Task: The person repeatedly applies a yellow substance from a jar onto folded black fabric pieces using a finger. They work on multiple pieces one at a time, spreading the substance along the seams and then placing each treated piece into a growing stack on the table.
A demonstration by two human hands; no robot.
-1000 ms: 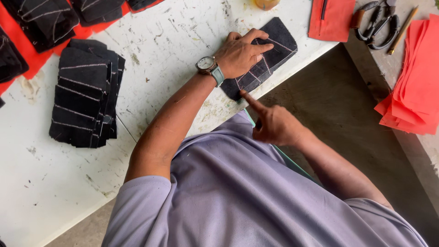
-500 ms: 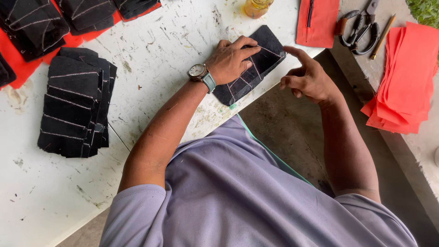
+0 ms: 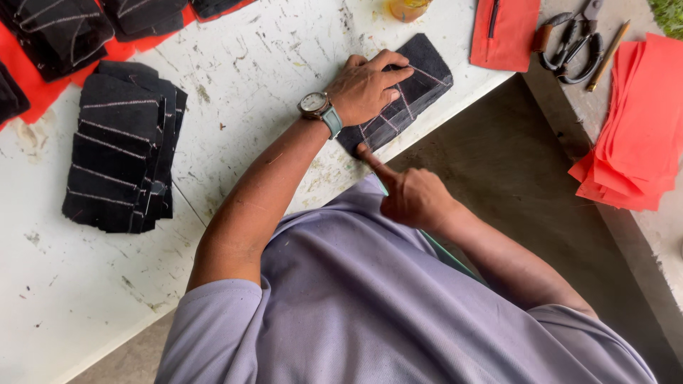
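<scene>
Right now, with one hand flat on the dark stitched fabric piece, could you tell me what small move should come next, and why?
Probably run the right hand along the near edge of the dark fabric piece. Its forefinger already touches the piece's near corner at the table edge, while the left hand lies flat on top, pinning it.

Person wears a lavender short-sleeved shirt point(image 3: 370, 306), sleeves ending above the elbows, forearms bare. Left wrist carries a wristwatch point(image 3: 315, 105), round pale dial, metal case, teal strap. Thin teal cord point(image 3: 445, 249) runs beside the right forearm, centre frame.
</scene>
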